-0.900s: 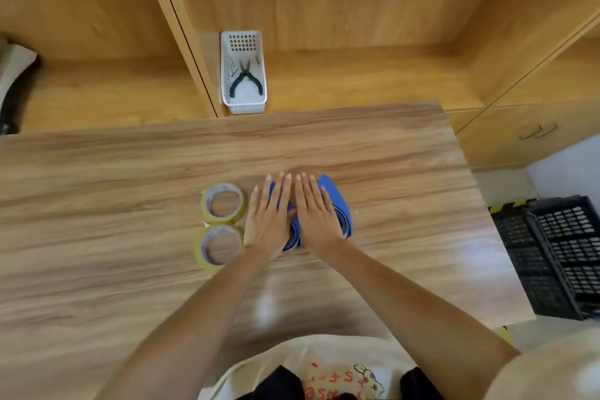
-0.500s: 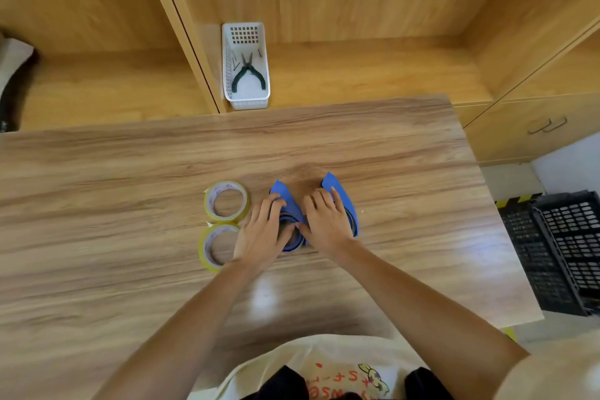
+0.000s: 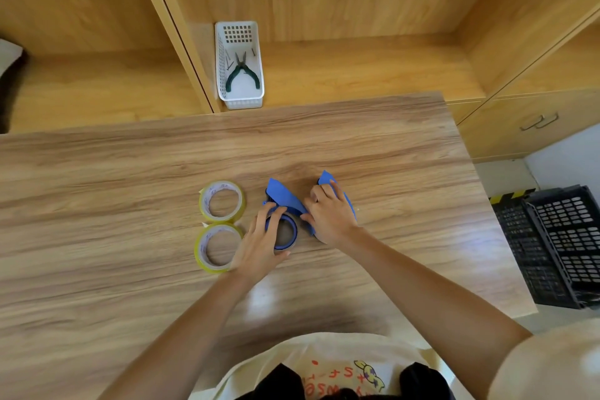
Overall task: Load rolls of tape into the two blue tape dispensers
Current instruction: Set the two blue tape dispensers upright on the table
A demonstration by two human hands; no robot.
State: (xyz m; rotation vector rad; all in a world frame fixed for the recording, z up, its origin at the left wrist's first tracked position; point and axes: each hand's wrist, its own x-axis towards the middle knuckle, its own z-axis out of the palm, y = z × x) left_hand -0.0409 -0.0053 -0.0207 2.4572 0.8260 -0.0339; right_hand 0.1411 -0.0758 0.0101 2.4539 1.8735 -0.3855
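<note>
Two blue tape dispensers lie side by side in the middle of the wooden table (image 3: 130, 191). My left hand (image 3: 259, 243) curls around the ring end of the left dispenser (image 3: 282, 201). The right dispenser (image 3: 328, 180) is mostly hidden under my right hand (image 3: 331, 214), which grips it from above; only its pointed far tip and right edge show. Two yellowish tape rolls lie flat just left of the dispensers: the far roll (image 3: 222, 201) and the near roll (image 3: 217, 247), close together. The near roll touches my left wrist.
A white plastic basket (image 3: 239, 97) holding green-handled pliers (image 3: 243, 72) stands on the shelf beyond the table's far edge. Black crates (image 3: 558, 243) sit on the floor off the table's right edge. Wooden cabinets are behind and to the right.
Both hands lay flat over the dispensers; they have since curled and pulled apart, left hand drawing back to the left dispenser's ring, right hand closing over the right dispenser. Rolls have not moved.
</note>
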